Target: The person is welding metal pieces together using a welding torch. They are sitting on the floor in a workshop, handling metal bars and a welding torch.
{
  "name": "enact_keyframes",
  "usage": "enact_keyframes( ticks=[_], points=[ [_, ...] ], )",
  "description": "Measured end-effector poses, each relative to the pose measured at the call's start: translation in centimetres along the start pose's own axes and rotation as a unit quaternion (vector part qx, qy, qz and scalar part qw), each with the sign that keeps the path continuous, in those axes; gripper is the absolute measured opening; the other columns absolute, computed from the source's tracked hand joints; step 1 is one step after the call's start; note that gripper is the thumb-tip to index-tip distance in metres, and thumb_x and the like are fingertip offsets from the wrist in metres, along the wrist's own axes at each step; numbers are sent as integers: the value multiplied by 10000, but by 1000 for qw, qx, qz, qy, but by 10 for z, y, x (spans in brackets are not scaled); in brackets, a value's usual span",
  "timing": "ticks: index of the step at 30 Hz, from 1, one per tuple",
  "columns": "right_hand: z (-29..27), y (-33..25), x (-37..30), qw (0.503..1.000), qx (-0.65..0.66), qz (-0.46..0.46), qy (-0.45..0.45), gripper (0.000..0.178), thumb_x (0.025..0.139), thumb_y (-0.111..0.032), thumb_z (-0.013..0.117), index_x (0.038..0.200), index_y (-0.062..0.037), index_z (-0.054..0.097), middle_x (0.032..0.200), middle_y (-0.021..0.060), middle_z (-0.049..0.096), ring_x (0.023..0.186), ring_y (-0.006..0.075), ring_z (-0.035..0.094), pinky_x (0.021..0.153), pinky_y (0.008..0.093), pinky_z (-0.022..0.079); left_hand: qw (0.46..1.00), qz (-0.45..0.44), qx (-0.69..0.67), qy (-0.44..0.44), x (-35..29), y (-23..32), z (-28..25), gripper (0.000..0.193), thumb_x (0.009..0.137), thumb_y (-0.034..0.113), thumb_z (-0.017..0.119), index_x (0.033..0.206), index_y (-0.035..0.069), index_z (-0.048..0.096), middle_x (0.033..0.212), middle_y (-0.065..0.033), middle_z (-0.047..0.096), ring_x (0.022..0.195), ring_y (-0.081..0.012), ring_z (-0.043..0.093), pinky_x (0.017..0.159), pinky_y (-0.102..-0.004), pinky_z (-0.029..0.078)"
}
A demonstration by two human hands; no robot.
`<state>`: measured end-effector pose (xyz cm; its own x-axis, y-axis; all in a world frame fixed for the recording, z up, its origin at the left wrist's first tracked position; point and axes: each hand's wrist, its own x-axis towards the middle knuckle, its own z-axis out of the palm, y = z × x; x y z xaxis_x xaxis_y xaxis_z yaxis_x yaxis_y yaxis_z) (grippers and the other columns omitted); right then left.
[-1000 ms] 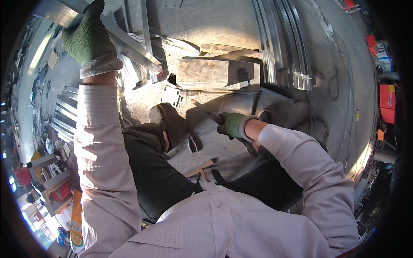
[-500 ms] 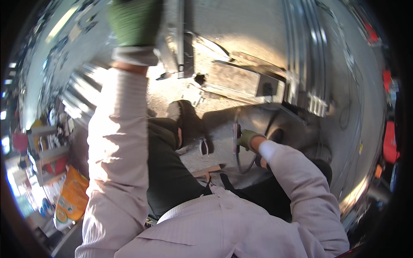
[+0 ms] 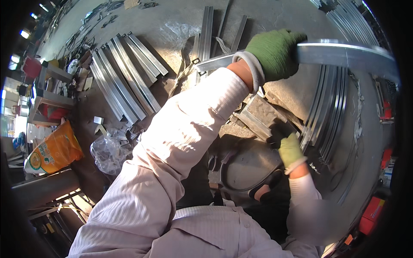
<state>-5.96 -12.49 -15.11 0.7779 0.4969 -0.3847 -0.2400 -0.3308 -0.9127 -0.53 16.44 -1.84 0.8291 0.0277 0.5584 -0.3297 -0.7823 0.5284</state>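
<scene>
My left hand [image 3: 275, 55], in a green knitted glove, is closed around a long silvery metal tube [image 3: 340, 55]. The tube lies crosswise in the air, its left end past my wrist and its right end blurred near the picture's rim. Lower down, my right hand [image 3: 284, 139], in a yellow-green glove with dark fingers, reaches over the right end of a worn box-shaped block [image 3: 260, 116]. Its shadowed fingers look apart, and nothing shows in them. A black cable [image 3: 223, 174] loops on the floor between my legs.
Metal tubes lie in rows at the left [image 3: 124, 81] and in a bundle at the right [image 3: 329, 107]. More bars [image 3: 206, 30] lie ahead. A clear plastic bag [image 3: 107, 152] and an orange sack [image 3: 58, 148] sit at left; a red case [image 3: 371, 215] is at far right.
My left hand has swung right and now shows a metal tube in it. The right hand has left the black cabled handle and moved forward to the block. The view has turned.
</scene>
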Motion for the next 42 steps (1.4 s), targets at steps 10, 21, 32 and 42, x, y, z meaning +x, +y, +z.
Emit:
enact_keyframes(
  ticks=[10, 21, 32, 42],
  points=[
    [-106, -194, -89, 865, 370, -301, 156, 617, 1166, -431, 408, 1642, -42, 357, 1706, 167, 368, 1464, 290, 498, 1182, 466, 446, 970, -26, -4, -241, -25, 3, -15, 437, 860, 62, 716, 1289, 137, 743, 1135, -159, 780, 1057, -364, 755, 919, -454, 598],
    [-120, -225, -93, 922, 284, -260, -43, 530, 1157, -356, 484, 1579, -36, 484, 1572, 121, 540, 1423, 278, 534, 1269, 463, 343, 950, 41, 73, -301, -53, -55, -13, 240, 811, 55, 703, 1030, 83, 796, 958, -144, 774, 896, -357, 754, 801, -460, 614],
    [-20, -210, -78, 980, -123, -65, 146, 431, 1029, -258, 738, 1353, 0, 616, 1029, 96, 725, 718, 138, 681, 593, 258, 549, 921, -109, 45, -372, -96, -112, -68, 237, 914, 242, 722, 1034, 52, 796, 923, -157, 786, 778, -290, 721, 748, -464, 562],
    [115, -136, 11, 993, -5, 31, -114, 422, 1058, -266, 703, 1392, -17, 637, 934, 48, 705, 679, 81, 637, 611, 217, 519, 863, -177, 233, -413, -200, -243, -144, 289, 844, 162, 756, 1131, 158, 791, 1101, -119, 802, 1047, -339, 770, 905, -440, 594]
  ],
)
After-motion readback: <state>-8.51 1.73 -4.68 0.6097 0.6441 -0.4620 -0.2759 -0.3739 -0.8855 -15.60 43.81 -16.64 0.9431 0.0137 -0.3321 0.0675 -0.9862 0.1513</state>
